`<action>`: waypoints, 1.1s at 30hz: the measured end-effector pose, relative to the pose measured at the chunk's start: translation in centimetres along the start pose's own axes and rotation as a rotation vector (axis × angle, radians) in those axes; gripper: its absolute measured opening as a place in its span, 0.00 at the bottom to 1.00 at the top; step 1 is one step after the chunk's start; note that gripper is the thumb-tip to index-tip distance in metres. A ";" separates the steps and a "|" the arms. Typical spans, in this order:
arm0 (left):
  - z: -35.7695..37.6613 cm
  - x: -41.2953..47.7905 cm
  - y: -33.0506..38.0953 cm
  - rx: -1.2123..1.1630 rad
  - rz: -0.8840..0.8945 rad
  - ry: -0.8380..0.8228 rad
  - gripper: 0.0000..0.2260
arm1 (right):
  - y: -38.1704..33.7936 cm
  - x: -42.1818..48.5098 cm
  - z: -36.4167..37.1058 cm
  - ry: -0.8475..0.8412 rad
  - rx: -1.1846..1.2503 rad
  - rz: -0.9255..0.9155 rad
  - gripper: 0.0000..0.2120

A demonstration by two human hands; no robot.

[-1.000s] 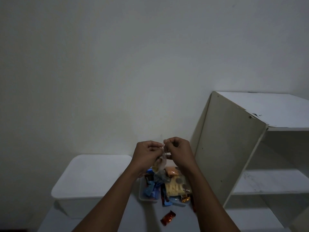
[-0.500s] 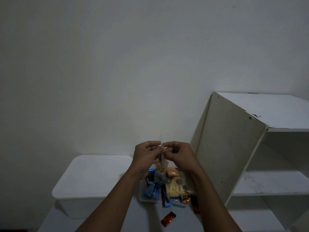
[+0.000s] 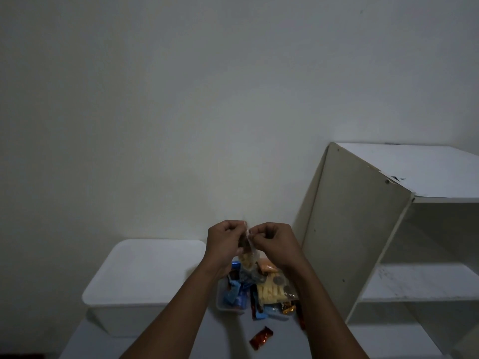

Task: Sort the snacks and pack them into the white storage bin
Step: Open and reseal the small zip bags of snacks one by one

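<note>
A small clear bag (image 3: 247, 257) is held up between the left hand (image 3: 225, 243) and the right hand (image 3: 274, 242), its top edge pinched by the fingers (image 3: 255, 232) of both, which are curled tight on the plastic. Compared with a second ago, the hands have been lowered slightly and brought closer together at the bag's mouth, and the pinch has been shifted along the top edge. The bag itself has not been set down. This is judged to mean that the mouth of the bag is being closed or twisted, not that packing has begun.

Below the hands, a small tray (image 3: 222, 301) crowded with blue, orange and yellow snacks (image 3: 269, 291) is seen on the table (image 3: 181, 340), as before. One red wrapped candy (image 3: 261, 339) lies apart on the table in front of it, unmoved. The white storage bin (image 3: 145, 278) stands to the left with its lid on, so nothing can be packed until it is opened. A white shelf unit (image 3: 350, 229) stands to the right.
</note>
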State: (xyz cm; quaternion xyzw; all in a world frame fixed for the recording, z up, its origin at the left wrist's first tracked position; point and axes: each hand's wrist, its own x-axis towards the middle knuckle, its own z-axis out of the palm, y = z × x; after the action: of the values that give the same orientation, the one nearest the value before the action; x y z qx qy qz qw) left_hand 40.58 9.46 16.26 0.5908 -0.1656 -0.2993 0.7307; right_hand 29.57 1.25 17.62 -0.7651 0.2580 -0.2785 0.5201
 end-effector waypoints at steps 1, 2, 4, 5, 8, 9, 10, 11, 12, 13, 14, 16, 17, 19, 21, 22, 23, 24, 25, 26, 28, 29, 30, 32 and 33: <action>0.0 -0.1 0.0 -0.006 0.002 -0.001 0.04 | 0.1 0.0 0.0 0.003 -0.013 -0.013 0.07; 0.1 -0.2 0.0 -0.012 0.006 0.002 0.04 | 0.1 0.1 0.1 0.004 -0.035 -0.025 0.07; 0.1 -0.2 0.2 -0.020 0.013 0.027 0.04 | 0.1 0.2 0.2 -0.001 -0.075 -0.040 0.07; 0.1 -0.2 0.2 -0.020 0.016 0.036 0.04 | 0.2 0.2 0.3 -0.002 -0.081 -0.040 0.07; -0.1 -0.3 0.2 -0.012 0.020 0.017 0.05 | 0.2 0.2 0.7 0.035 -0.059 -0.033 0.06; -0.1 -0.3 0.2 -0.017 0.019 0.011 0.05 | 0.3 0.3 0.8 0.057 -0.059 -0.034 0.07; -0.1 -0.4 0.1 -0.022 0.018 0.009 0.06 | 0.4 0.4 0.9 0.081 -0.067 -0.036 0.08; -0.1 -0.5 0.1 -0.026 0.018 0.008 0.06 | 0.5 0.5 1.0 0.105 -0.073 -0.036 0.09; -0.1 -0.6 0.1 -0.029 0.016 0.009 0.06 | 0.6 0.5 1.2 0.126 -0.069 -0.034 0.09; -0.1 -0.5 0.1 -0.035 0.014 0.011 0.06 | 0.6 0.5 1.3 0.138 -0.051 -0.034 0.09; -0.2 -0.5 0.1 -0.045 0.010 0.015 0.06 | 0.5 0.4 1.4 0.133 -0.021 -0.035 0.09; -0.4 -0.4 0.4 -0.079 0.004 0.022 0.06 | 0.2 0.0 1.1 0.064 0.054 -0.057 0.09; -0.5 -0.3 0.5 -0.103 0.000 0.025 0.06 | 0.3 -0.3 1.0 0.010 0.085 -0.072 0.08; -0.6 -0.1 0.7 -0.169 -0.010 0.037 0.06 | 0.6 -0.7 0.7 -0.066 0.110 -0.101 0.08; -0.6 0.0 0.9 -0.236 -0.024 0.046 0.04 | 1.5 -0.7 0.8 -0.030 0.109 -0.128 0.08; -0.5 0.0 1.0 -0.249 -0.027 0.045 0.04 | 1.9 -0.7 1.0 0.032 0.103 -0.139 0.06; -0.5 0.0 0.9 -0.239 -0.023 0.044 0.04 | 2.1 -0.6 1.3 0.102 0.103 -0.141 0.05; -0.5 -0.1 0.8 -0.204 -0.007 0.050 0.04 | 2.3 -0.6 1.4 0.159 0.117 -0.132 0.05; -0.6 -0.1 0.5 -0.141 0.028 0.068 0.04 | 2.4 -0.6 1.4 0.193 0.146 -0.112 0.05; -0.8 -0.2 0.1 -0.045 0.086 0.097 0.04 | 2.3 -0.7 1.3 0.207 0.184 -0.084 0.05; -1.6 0.0 -1.2 0.183 0.208 0.140 0.01 | 2.3 -0.9 0.8 0.203 0.257 -0.006 0.06; -2.1 0.0 -1.8 0.273 0.233 0.118 0.01 | 2.4 -1.1 0.5 0.199 0.295 0.038 0.06; -2.6 -0.2 -2.5 0.315 0.229 0.061 0.03 | 2.6 -1.2 0.1 0.200 0.343 0.084 0.06; -3.2 -0.8 -4.0 0.284 0.140 -0.093 0.07 | 3.7 -1.4 -0.6 0.212 0.435 0.178 0.05; -3.3 -1.3 -4.8 0.253 0.092 -0.161 0.09 | 4.4 -1.6 -0.8 0.216 0.456 0.229 0.05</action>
State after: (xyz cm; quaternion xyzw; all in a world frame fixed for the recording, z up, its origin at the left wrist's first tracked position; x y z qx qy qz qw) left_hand 40.43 12.21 11.00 0.6442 -0.2867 -0.2886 0.6477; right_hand 27.40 0.41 13.49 -0.5601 0.3274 -0.3486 0.6765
